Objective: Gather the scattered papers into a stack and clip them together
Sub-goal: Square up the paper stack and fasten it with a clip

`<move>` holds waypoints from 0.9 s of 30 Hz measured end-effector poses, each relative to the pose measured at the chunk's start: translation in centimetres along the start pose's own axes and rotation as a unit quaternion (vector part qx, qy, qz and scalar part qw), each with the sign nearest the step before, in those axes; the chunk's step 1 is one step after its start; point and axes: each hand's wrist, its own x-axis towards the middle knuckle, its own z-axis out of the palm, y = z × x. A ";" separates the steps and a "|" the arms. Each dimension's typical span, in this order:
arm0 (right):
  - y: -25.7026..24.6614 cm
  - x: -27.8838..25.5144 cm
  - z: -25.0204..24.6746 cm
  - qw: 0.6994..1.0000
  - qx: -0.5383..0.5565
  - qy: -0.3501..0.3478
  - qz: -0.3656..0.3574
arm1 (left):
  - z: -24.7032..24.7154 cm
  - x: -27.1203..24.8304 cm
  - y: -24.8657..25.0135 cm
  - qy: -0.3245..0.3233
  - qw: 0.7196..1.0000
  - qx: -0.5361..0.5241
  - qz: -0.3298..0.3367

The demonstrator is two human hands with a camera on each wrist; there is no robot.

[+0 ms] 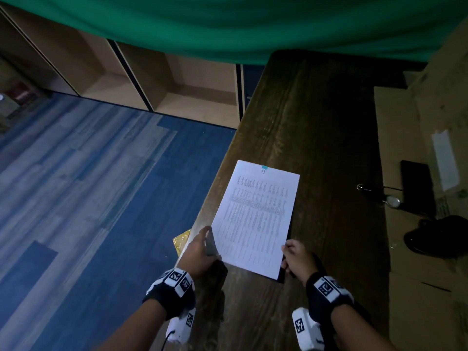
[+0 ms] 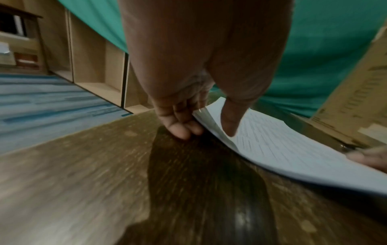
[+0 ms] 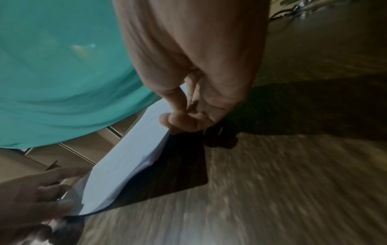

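Note:
A stack of white printed papers (image 1: 255,219) lies at a slant near the left edge of the dark wooden table (image 1: 329,122). A small teal binder clip (image 1: 264,168) sits on the stack's far edge. My left hand (image 1: 202,249) pinches the near left corner, thumb on top and fingers under, lifting it (image 2: 272,140). On the near right corner my right hand (image 1: 296,257) pinches the papers (image 3: 130,149) the same way. The near edge of the stack is raised off the wood and casts a dark shadow.
The table's left edge drops to a blue and grey plank floor (image 1: 101,186). A black phone (image 1: 416,183), a key ring (image 1: 391,200) and a dark object (image 1: 438,234) lie to the right on cardboard (image 1: 410,148). Wooden shelving (image 1: 152,79) and a green cloth (image 1: 228,24) stand behind.

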 end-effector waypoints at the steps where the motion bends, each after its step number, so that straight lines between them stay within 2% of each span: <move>1: -0.5 1.0 0.1 1.000 0.001 0.014 -0.002 | 0.1 0.4 0.1 0.027 0.998 0.047 0.028; 4: -1.8 3.8 0.4 0.998 -0.025 0.048 -0.024 | -0.1 2.2 0.8 0.090 0.979 0.169 0.076; 7: -3.4 5.6 0.4 0.995 -0.086 -0.004 -0.041 | -1.2 4.6 2.1 0.097 0.967 0.229 0.064; 9: -4.4 6.3 0.4 0.987 -0.139 -0.043 -0.064 | -2.2 6.3 3.1 0.090 0.963 0.249 0.054; 12: -5.7 7.2 0.7 0.960 -0.266 -0.059 -0.068 | -3.4 8.4 3.9 0.078 0.962 0.258 0.040; 15: -6.7 7.8 1.3 0.929 -0.363 -0.024 -0.065 | -3.8 9.8 4.1 0.072 0.969 0.237 0.022; 21: -6.9 9.2 1.9 0.919 -0.380 0.041 -0.097 | -4.3 10.9 4.2 0.063 0.978 0.198 0.018; 24: -6.5 9.5 1.6 0.915 -0.384 0.048 -0.116 | -4.5 10.8 4.2 0.061 0.978 0.196 0.021; 27: -6.1 8.8 1.4 0.924 -0.359 0.031 -0.130 | -4.6 9.7 4.4 0.073 0.977 0.201 0.022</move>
